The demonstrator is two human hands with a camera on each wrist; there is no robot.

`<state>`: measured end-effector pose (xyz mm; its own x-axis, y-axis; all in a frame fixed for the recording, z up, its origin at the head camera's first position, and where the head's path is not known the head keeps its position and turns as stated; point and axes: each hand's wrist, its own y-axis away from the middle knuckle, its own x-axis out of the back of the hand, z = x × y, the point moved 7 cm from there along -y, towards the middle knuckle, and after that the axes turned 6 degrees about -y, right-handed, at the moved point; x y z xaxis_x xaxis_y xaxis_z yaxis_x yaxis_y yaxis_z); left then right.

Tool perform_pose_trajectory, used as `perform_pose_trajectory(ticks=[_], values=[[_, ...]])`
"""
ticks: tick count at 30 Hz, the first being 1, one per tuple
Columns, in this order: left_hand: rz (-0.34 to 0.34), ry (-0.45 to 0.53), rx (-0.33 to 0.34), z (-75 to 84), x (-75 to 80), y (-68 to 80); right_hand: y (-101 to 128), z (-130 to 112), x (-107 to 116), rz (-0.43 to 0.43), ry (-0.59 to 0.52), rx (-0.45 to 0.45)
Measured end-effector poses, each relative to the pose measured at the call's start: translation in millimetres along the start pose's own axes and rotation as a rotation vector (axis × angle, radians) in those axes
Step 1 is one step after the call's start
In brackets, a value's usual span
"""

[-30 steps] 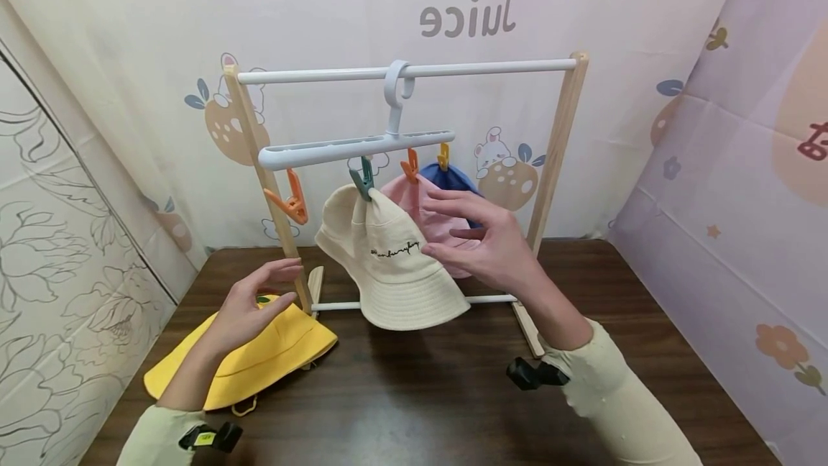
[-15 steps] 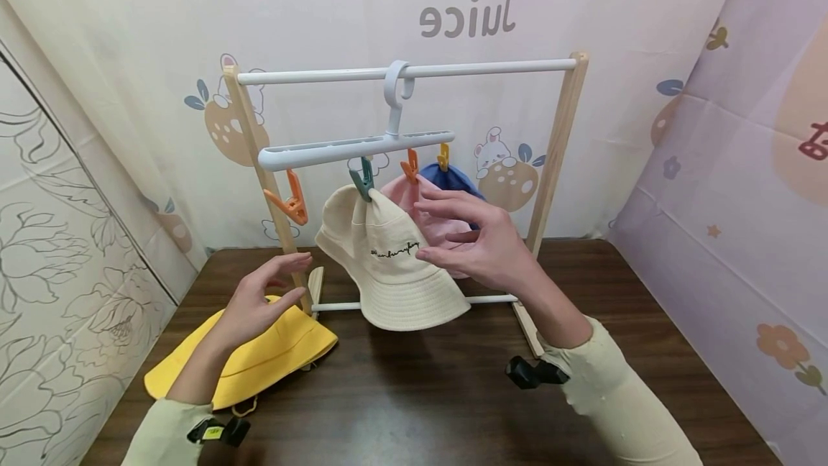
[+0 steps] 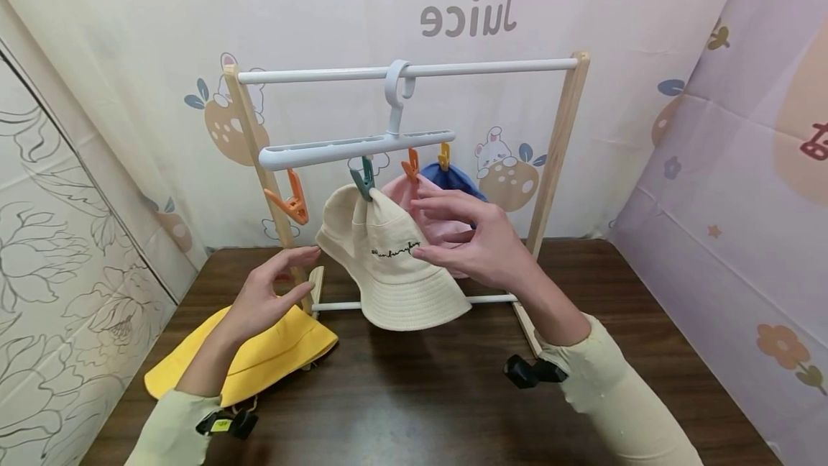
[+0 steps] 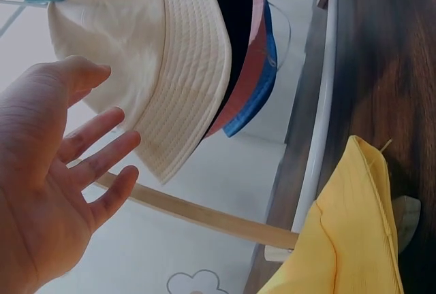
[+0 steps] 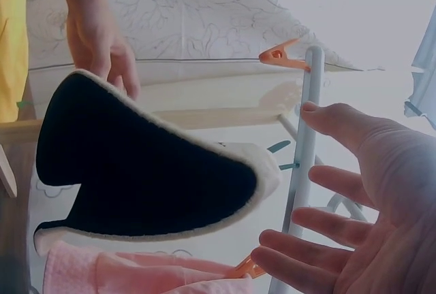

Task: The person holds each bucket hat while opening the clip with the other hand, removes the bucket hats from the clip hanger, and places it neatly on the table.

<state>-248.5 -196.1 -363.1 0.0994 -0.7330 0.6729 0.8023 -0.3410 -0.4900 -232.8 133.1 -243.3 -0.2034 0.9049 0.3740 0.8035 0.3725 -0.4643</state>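
Observation:
A cream bucket hat (image 3: 407, 293) with black script hangs from a green clothespin (image 3: 364, 182) on a pale blue hanger (image 3: 343, 151). Behind it hang a pink hat (image 3: 399, 191) on an orange clothespin (image 3: 410, 165) and a blue hat (image 3: 458, 182) on a yellow one. My left hand (image 3: 261, 300) is at the cream hat's left brim, fingers spread and holding nothing; the left wrist view shows its palm. On the hat's other side, my right hand (image 3: 485, 247) has its fingers extended, thumb overlapping the lettering in the head view. It also grips nothing.
A yellow hat (image 3: 278, 354) lies on the dark wooden table (image 3: 414, 408) at left, partly behind my left forearm. The hanger hooks over the white rail (image 3: 310, 75) of a wooden-legged rack. At its left end dangles an orange clothespin (image 3: 294, 203) holding nothing.
My left hand has moved right and slightly up, closer to the cream hat's brim. The right hand has shifted slightly left. The hats hang as before.

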Motion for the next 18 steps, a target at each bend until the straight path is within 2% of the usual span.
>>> perform_pose_trajectory(ticks=[9, 18], values=[[0.023, 0.044, -0.037, 5.8, -3.4, -7.1, -3, -2, -2, 0.015, -0.002, -0.021], [0.089, 0.033, -0.013, 7.8, -1.8, -11.7, -7, -2, -2, 0.041, -0.05, -0.095]])
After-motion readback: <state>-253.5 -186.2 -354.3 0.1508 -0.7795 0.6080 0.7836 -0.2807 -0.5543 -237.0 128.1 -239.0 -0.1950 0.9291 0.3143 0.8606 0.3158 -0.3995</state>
